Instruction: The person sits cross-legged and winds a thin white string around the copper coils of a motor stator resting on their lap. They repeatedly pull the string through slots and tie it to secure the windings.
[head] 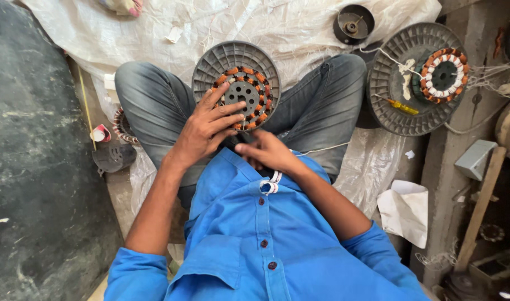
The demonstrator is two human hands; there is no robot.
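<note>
I sit cross-legged on the floor, and my left hand [207,128] lies spread flat, fingers apart, over the left side of a round motor core [245,98] with orange-wrapped copper coils around a dark, holed centre. The core rests on a grey ribbed plastic disc [236,61] that sits in my lap at the upper middle of the frame, between my knees in grey jeans [154,100]. My right hand [266,151] is just below the core, near my blue shirt [266,245]; its fingers are curled together with the thumb pointing left toward the other hand, and I cannot tell whether it pinches anything.

At the upper right lies a second grey disc [388,100], carrying another coil ring [444,74] with orange and white windings, and a small yellow tool [402,106] lies on it. A thin white string [322,149] runs from near my right hand toward that side. A dark round metal part [353,23] sits at the top of the frame on a white woven sheet [171,28]. A crumpled white paper [404,209] lies at the right, and a small red-and-white roll [101,134] at the left.
</note>
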